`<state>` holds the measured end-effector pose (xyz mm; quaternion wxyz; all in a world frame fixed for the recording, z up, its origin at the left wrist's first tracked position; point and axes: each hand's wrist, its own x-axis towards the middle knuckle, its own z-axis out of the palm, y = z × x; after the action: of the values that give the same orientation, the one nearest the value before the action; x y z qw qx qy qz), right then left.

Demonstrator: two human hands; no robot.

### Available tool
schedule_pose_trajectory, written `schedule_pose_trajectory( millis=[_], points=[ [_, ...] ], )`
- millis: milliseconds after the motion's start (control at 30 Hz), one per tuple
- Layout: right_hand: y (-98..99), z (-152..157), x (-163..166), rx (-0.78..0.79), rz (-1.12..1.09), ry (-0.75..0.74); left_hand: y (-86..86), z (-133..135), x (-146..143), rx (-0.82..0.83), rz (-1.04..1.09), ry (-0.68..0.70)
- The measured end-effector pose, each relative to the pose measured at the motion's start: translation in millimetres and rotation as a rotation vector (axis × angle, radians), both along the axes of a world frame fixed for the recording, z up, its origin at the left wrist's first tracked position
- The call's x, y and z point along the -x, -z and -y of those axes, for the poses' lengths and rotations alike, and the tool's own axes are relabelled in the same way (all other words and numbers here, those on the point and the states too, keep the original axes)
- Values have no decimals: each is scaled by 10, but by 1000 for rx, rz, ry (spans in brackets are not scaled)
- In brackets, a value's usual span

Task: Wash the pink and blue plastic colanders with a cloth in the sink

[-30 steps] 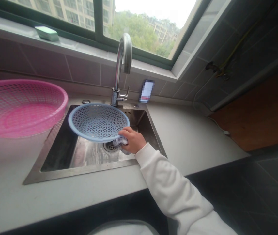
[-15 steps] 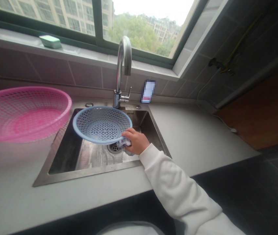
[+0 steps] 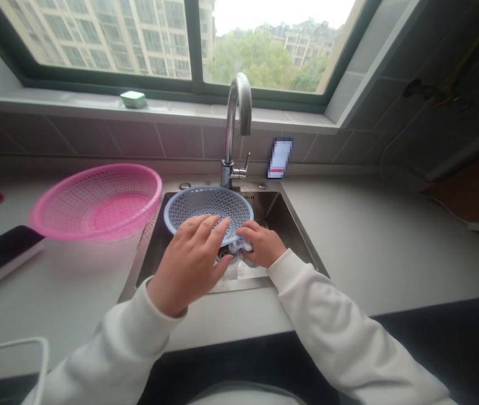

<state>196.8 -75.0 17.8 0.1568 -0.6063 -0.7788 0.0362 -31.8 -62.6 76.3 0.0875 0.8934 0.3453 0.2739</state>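
We see the blue basket (image 3: 209, 205) at the sink (image 3: 239, 284), just in front of the tap (image 3: 245, 112), its hollow facing up and nothing visible inside; we cannot tell whether it rests on anything or is held up over the basin. The right hand (image 3: 265, 244) is closed around a crumpled cloth (image 3: 242, 246), with its fingertips at the near right part of the basket's rim. The left hand (image 3: 191, 264) is open, fingers loosely spread, with nothing in its grasp; it covers the near left part of the rim from our view, and we cannot tell whether it touches it. We judge the work on the blue basket to be under way rather than finished, since the cloth is in the grasp right at the rim. How much of the basket the cloth has been over, and how much is left, we cannot make out, for its surface shows no clear difference from one part to another. No water shows below the spout. To the left, the larger pink basket (image 3: 117, 214) stands on the bench (image 3: 370, 236), apart from both hands.
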Motion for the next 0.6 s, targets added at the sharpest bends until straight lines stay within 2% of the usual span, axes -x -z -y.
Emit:
schedule_pose_trajectory(
  millis=[133, 200, 300, 400, 500, 533, 600],
  points=[
    [3, 11, 8, -17, 33, -36, 255, -278, -144, 71, -311, -18],
    [0, 15, -23, -41, 31, -52, 395, -378, -210, 174, -374, -10],
    [-50, 7, -163, -173, -76, -45, 494, -435, -223, 195, -367, -10],
    [-176, -1, -354, -453, -326, 93, 505, -447, -163, 288, -206, -35],
    [-322, 39, -390, -637, -523, 266, 530, -461, -114, 515, 143, 56],
    [-357, 67, -341, -657, -547, 258, 542, -462, -108, 575, 244, 94],
    [-387, 129, -178, -638, -523, 102, 556, -449, -108, 663, 376, 146]
  ],
)
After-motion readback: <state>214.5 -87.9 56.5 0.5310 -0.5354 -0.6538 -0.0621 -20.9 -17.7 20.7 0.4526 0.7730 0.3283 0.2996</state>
